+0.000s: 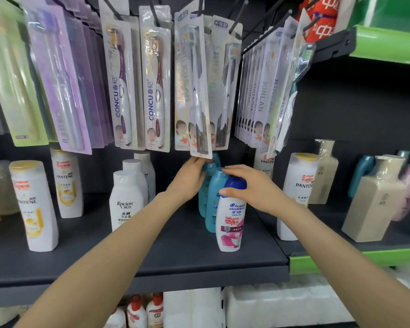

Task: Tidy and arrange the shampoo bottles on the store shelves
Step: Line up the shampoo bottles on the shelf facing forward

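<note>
A shop: rows of shampoo bottles (230,216) stand on a dark shelf (152,261), with packaged toothbrushes (156,79) hung on pegs above it

Hanging toothbrush packs (194,91) crowd above teal bottles (213,197); shelf (175,252) front open.
</note>
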Tool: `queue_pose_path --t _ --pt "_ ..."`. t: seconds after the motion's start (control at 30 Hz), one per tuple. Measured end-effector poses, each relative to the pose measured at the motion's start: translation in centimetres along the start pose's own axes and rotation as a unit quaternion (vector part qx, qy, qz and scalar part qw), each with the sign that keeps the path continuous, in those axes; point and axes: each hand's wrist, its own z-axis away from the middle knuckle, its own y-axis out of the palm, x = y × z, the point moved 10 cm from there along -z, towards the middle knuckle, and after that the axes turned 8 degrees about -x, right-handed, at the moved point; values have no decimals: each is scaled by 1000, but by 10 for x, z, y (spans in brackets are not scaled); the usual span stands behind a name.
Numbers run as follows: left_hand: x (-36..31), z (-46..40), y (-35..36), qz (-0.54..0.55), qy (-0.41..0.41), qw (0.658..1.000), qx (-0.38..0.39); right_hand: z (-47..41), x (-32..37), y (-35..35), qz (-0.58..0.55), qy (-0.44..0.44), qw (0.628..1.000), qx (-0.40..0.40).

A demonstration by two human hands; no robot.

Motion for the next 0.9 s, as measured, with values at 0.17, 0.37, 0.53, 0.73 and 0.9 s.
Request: queue_pose_path --t 0.17,0.37,0.53,0.73,0.9 --pt "13 10 0 109 -69 991 -29 0 -1 1 -9 3 1000 -5" --pt "12 17 -3 100 -87 989 -73 1 1 1 8 0 1000 -10" --pt "22 37 -32 60 -121 984 -119 2 3 4 36 7 999 5" --pt "-2 57 -65 53 -86 986 -129 11 22 -4 84 -8 994 -62" --pt "-21 76 -94 78 -78 985 -135 34 56 -4 25 -36 993 -114"
